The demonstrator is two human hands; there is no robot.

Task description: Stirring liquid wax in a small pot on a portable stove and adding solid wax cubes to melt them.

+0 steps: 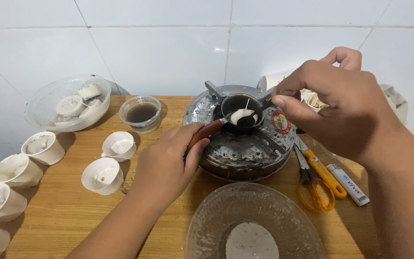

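Observation:
A small dark pot (238, 106) sits on a round metal burner (239, 148) at the middle of the wooden table (68, 211). My left hand (166, 165) grips the pot's red-brown handle (206, 131). My right hand (334, 103) pinches a thin dark spoon (254, 116) whose bowl dips into the pot. A white lump of wax with a wick (241, 115) lies inside the pot.
Several white paper cups (104, 175) with white wax stand at the left. A clear plastic tub (68, 103) holds white pieces. A small clear cup (141, 113) has dark liquid. Orange-handled scissors (318, 180) and a lighter (350, 184) lie right of the burner. A glass bowl (255, 223) is nearest me.

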